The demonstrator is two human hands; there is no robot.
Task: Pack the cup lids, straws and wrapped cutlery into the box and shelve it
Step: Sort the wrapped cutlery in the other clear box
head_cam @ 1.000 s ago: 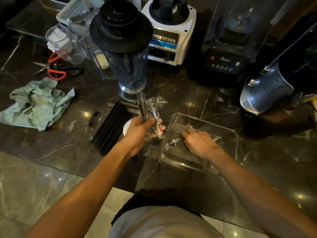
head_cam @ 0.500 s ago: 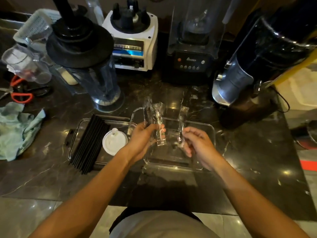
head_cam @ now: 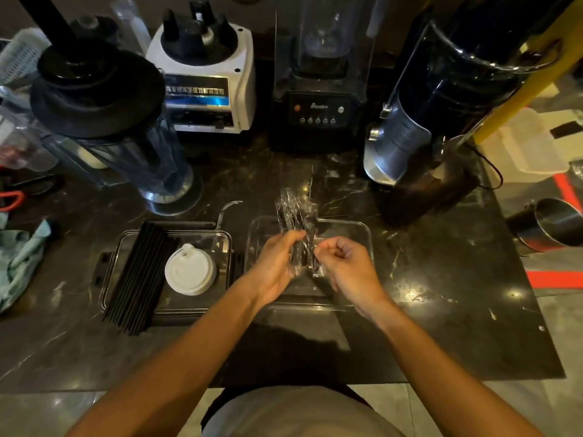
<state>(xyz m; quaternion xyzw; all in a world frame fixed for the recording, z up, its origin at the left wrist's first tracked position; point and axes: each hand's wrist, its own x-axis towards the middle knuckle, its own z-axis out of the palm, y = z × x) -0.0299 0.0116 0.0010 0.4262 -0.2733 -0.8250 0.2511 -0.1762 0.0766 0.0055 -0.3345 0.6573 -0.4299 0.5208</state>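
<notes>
My left hand (head_cam: 274, 263) grips a bunch of wrapped cutlery (head_cam: 295, 212), black pieces in clear film, held upright over a clear plastic tray (head_cam: 362, 228). My right hand (head_cam: 347, 269) is curled beside it, its fingertips pinching the rightmost packet of the bunch. To the left stands a clear box (head_cam: 222, 239) with black side latches. Inside it lie a row of black straws (head_cam: 142, 272), their ends sticking out over the near edge, and a stack of white cup lids (head_cam: 189, 272).
Behind on the dark marble counter stand a blender jug (head_cam: 126, 146), a white blender base (head_cam: 205, 74), a black blender (head_cam: 318, 89) and a grinder (head_cam: 419, 127). A green cloth (head_cam: 19, 257) and red-handled scissors (head_cam: 12, 197) lie far left. A steel cup (head_cam: 555, 225) sits right.
My right hand lifted a wrapped piece out of the clear tray and brought it up against the bunch in my left hand. The view shifted right.
</notes>
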